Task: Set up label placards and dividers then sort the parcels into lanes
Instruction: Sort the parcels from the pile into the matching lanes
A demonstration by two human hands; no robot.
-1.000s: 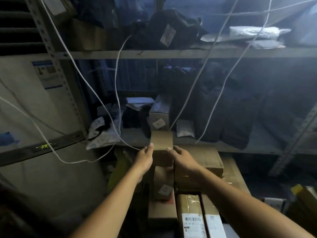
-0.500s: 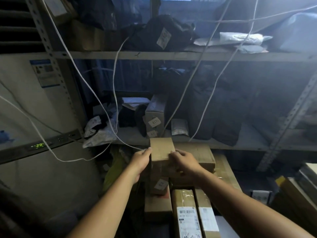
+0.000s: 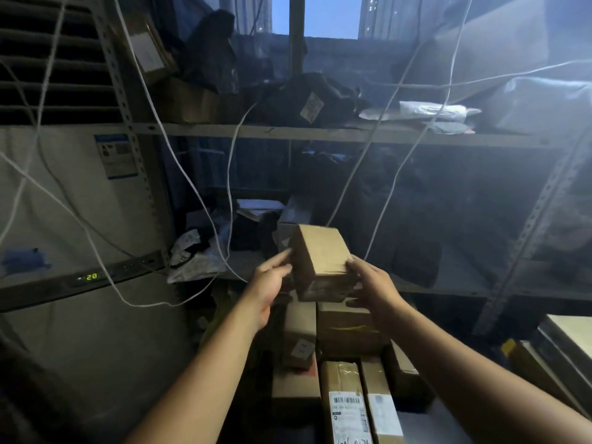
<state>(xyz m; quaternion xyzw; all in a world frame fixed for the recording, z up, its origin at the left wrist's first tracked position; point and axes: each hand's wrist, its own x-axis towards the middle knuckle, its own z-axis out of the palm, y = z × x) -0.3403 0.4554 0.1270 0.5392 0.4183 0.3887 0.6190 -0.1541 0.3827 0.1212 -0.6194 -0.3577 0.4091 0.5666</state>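
While our L hand [image 3: 270, 283] presses straight fingers on one side & our R hand [image 3: 373, 288] grips the other, the small cardboard box [image 3: 320, 254] hangs tilted above the stacked parcels [image 3: 344, 328].

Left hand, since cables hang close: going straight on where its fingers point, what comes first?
The box that the right hand holds; the left hand seems nearly at its side, depth unclear.

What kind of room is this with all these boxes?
Probably a parcel storeroom or sorting room. Metal shelves hold bagged packages with stickers, cardboard parcels with barcode labels are stacked below, and a small box is being held up.
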